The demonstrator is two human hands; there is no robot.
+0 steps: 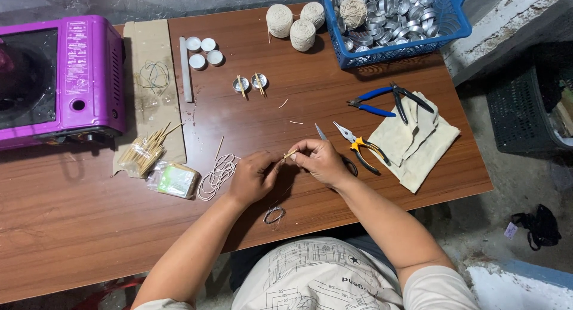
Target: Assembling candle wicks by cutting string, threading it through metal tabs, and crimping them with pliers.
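A short, thin wooden stick (289, 155), pale tan, is pinched between the fingertips of the left hand (253, 177) and the right hand (321, 161), held just above the brown bench (89, 214) near its front edge. It lies tilted, its right end a little higher. Whether a pale string trails from it is too fine to tell; a small coil of string (274, 214) rests on the bench just below the hands

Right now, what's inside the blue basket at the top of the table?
The blue basket holds a heap of small round metal cups, with one ball of pale string lying on top at the left. The bottom of the basket is covered by the cups, so anything beneath them cannot be seen.
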